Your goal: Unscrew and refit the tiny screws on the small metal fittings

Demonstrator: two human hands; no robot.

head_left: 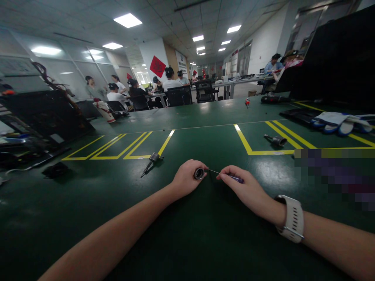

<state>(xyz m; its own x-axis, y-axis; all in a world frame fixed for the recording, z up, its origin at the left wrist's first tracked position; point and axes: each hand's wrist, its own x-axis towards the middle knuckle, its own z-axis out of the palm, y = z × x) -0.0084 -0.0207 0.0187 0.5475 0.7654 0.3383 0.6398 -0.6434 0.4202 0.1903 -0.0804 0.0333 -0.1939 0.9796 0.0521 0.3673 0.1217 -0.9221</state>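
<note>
My left hand (187,176) is closed around a hole saw (199,173), a short hollow metal cup whose round open end faces me. My right hand (238,183) grips a slim screwdriver (236,178) by its purple handle. The thin shaft points left, and its tip is at the side of the hole saw by my left fingertips; whether it touches is too small to tell. Left of my hands lies a second hole saw (154,157) with a long bit. Another cup-shaped hole saw with a shank (278,141) rests at the right, inside yellow tape lines.
Yellow tape marks boxes on the green table (202,144). Blue-and-white gloves (341,121) lie at the right, near a dark power tool (275,98) and a small red-handled tool (247,102). A black lump (55,170) sits at the left. People sit at desks beyond.
</note>
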